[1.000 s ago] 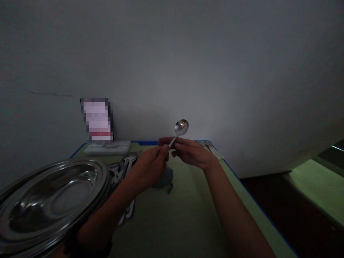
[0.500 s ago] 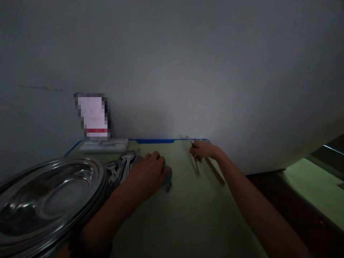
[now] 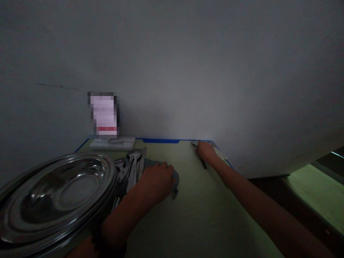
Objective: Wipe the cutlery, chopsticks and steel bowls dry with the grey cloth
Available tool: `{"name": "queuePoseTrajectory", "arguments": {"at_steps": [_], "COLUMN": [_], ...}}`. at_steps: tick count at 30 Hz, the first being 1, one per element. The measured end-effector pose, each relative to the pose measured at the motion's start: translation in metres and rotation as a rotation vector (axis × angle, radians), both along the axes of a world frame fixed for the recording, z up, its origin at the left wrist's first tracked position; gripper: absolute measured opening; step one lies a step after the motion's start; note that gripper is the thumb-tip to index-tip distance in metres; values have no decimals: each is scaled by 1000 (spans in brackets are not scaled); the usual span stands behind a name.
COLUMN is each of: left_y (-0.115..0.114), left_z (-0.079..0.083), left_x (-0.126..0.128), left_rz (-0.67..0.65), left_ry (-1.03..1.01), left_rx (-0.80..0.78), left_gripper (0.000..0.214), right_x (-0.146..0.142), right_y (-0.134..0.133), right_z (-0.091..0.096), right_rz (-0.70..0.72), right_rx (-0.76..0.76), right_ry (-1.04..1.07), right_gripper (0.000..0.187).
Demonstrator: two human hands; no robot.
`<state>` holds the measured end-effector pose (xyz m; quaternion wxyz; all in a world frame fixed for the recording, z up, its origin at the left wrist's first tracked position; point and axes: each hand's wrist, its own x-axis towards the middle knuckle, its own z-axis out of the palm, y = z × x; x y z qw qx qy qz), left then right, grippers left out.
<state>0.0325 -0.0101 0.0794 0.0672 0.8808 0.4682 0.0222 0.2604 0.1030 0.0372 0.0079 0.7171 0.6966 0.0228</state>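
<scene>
My left hand rests knuckles-up on a grey cloth lying on the green table, its fingers curled over the cloth. Just left of it lies a bunch of metal spoons. My right hand is stretched to the far right corner of the table, fingers down on cutlery lying there beside a pale strip. Whether it grips anything is hidden in the dim light.
A stack of round steel plates fills the near left. A blurred card stands on a white base at the back left, against the grey wall. The table has a blue edge. Another green surface lies lower right.
A second ago both hands held a spoon up over the table. My right hand carried it to the far right corner; my left hand dropped onto the grey cloth.
</scene>
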Motion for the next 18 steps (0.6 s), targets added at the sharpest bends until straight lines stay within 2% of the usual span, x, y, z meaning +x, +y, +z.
{"name": "queuePoseTrajectory", "arguments": {"at_steps": [4, 7, 9, 11, 14, 16, 18], "left_y": [-2, -2, 0, -1, -9, -20, -31], "left_z": [-5, -18, -28, -38, -48, -51, -54], "left_x": [1, 5, 5, 2, -10, -21, -29], "left_rz": [0, -17, -49, -36, 116, 246, 345], "left_ry": [4, -31, -69, -71, 21, 135, 235], "left_rx": [19, 83, 125, 164, 264, 296, 300], "left_gripper": [29, 29, 30, 37, 47, 50, 51], "right_x": [2, -9, -24, -42, -65, -74, -78], "right_y": [-7, -19, -31, -47, -75, -91, -102], "right_z": [-2, -1, -2, -5, -12, -20, -30], "right_rz": [-5, 23, 140, 318, 522, 622, 691], "right_rx": [58, 152, 252, 339, 340, 268, 222], "right_ry": [2, 47, 190, 423, 691, 694, 594], "right_gripper": [30, 32, 30, 28, 29, 31, 38]}}
